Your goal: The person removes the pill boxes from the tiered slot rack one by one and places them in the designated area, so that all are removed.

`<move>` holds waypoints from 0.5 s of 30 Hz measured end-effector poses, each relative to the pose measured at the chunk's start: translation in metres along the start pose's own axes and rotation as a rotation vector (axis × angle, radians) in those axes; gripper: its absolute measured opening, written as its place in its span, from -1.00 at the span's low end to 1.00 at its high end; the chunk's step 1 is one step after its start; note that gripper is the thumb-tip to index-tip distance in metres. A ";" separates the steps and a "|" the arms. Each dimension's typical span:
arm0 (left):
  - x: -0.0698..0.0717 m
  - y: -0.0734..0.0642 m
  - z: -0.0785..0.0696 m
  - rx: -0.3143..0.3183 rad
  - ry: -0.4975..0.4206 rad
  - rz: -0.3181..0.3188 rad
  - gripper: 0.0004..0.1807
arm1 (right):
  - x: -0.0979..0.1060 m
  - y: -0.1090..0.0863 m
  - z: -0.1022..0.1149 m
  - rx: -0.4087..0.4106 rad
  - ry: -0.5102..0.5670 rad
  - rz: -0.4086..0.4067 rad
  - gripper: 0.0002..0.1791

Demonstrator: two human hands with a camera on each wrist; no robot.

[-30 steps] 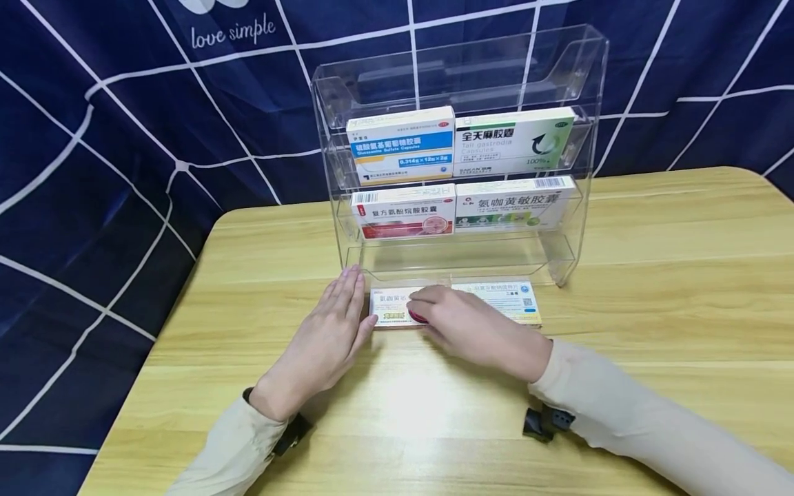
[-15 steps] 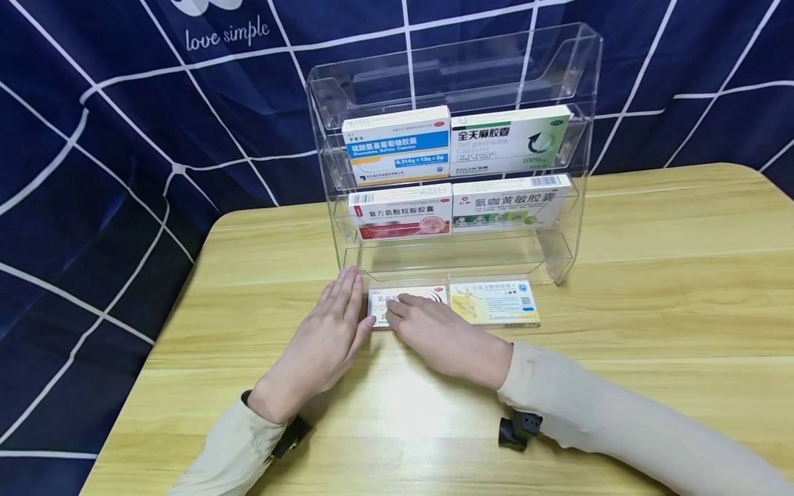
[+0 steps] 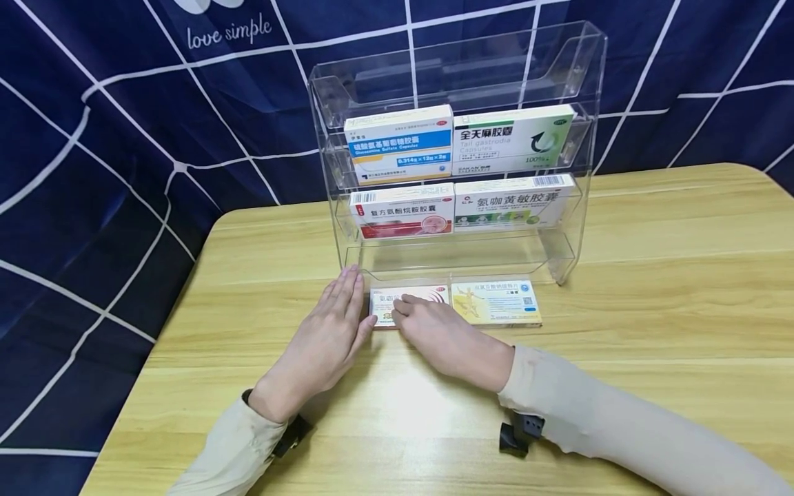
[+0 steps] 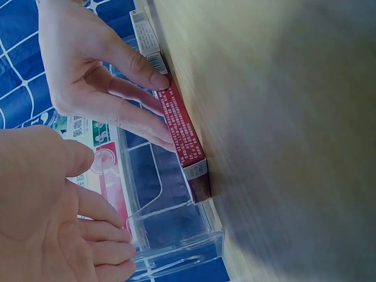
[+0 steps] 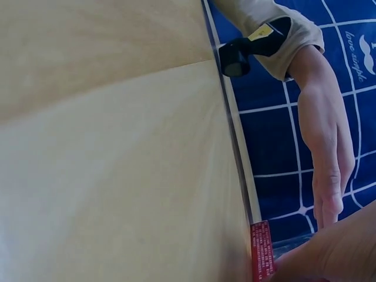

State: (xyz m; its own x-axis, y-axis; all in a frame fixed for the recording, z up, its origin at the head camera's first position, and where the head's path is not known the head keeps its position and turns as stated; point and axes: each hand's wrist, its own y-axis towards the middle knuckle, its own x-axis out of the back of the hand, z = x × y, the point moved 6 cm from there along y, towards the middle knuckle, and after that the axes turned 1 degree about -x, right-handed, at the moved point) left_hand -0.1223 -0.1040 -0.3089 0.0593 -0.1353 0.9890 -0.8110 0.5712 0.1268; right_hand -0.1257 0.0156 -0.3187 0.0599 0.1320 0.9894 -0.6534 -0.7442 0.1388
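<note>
Two flat medicine boxes lie side by side at the front foot of a clear acrylic display stand point(image 3: 462, 258). The left one, a white medicine box point(image 3: 380, 310), has a red side point(image 4: 183, 126) that faces the left wrist camera. My right hand point(image 3: 446, 337) rests over it, with thumb and fingertips on its top face. Beside it lies a yellow-and-white box point(image 3: 496, 303), untouched. My left hand point(image 3: 325, 337) stays at the stand's lower left corner, fingers straight and together, thumb tip by the white box's left end; its palm shows in the left wrist view.
On the stand's middle tiers stand a blue-and-white box point(image 3: 400, 145), a green-and-white box point(image 3: 515, 141), a red-and-white box point(image 3: 403, 213) and a white-and-green box point(image 3: 515, 201). A wooden table point(image 3: 670, 275) carries everything. Behind hangs a navy cloth point(image 3: 248, 117) with white lines.
My right hand has slid left along the boxes onto the white one, uncovering the yellow-and-white box; over the last half second it has barely moved. My left hand has kept its place.
</note>
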 end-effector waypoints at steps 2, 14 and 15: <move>0.000 0.000 0.000 0.001 -0.005 0.002 -0.36 | 0.000 -0.001 -0.001 -0.006 0.002 -0.003 -0.74; -0.001 0.000 0.000 0.005 -0.008 0.006 -0.35 | 0.000 -0.003 -0.003 -0.006 0.016 -0.027 -0.73; -0.001 0.000 0.000 0.005 -0.008 0.006 -0.35 | 0.000 -0.003 -0.003 -0.007 0.015 -0.027 -0.72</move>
State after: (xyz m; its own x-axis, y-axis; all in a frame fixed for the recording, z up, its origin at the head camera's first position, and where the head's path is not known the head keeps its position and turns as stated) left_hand -0.1224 -0.1034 -0.3095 0.0501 -0.1386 0.9891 -0.8142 0.5679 0.1208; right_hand -0.1261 0.0201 -0.3192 0.0664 0.1618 0.9846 -0.6573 -0.7353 0.1651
